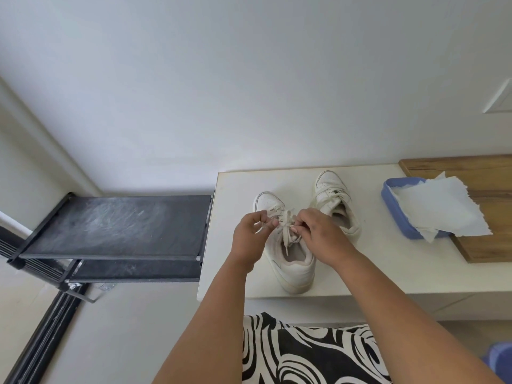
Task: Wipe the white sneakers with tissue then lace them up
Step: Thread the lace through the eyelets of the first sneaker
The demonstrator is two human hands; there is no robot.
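Two white sneakers stand on a white table [374, 267], toes pointing away from me. Over the near sneaker [293, 268] both my hands work at its cream lace [286, 217]. My left hand [250, 235] pinches a loop of the lace on the left side. My right hand [318, 231] pinches the lace on the right side, fingers curled over the tongue. The far sneaker [336, 202] sits to the right, its laces crossed and loose. White tissue [440, 209] spills out of a blue tray [399, 217] further right.
A wooden board [487, 173] lies under the blue tray at the table's right end. Left of the table stands a black shoe rack [110, 225] with dusty fabric shelves. A white wall rises behind. Black-and-white patterned clothing [304, 353] is below my arms.
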